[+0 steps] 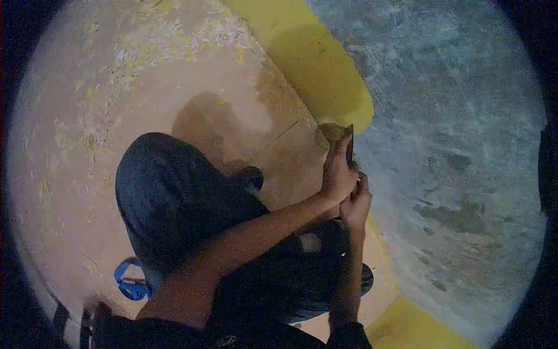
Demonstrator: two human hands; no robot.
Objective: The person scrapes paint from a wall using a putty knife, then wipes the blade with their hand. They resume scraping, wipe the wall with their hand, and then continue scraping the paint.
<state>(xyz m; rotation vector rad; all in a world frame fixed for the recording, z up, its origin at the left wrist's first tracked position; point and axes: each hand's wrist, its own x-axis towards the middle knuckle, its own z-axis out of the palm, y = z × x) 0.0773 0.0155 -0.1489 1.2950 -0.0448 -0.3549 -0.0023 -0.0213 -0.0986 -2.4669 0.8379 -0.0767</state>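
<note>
My left hand (337, 179) is closed round a dark, narrow, flat tool (350, 150), whose pointed end sticks up past the fingers. Just below it, my right hand (356, 203) is pressed against the left with its fingers curled round the tool's lower end, which the hands mostly hide. The tip overlaps the ragged end of a yellow stripe (317, 64) between the beige surface and the grey-blue one. A shadow of the hands falls at the stripe's corner.
Yellow and pale flakes (174, 41) lie scattered over the beige surface (116, 116). A blue ring-shaped object (133, 280) is beside my bent leg (168, 180). The mottled grey-blue surface (442, 104) fills the right side. Another yellow patch (418, 326) shows at lower right.
</note>
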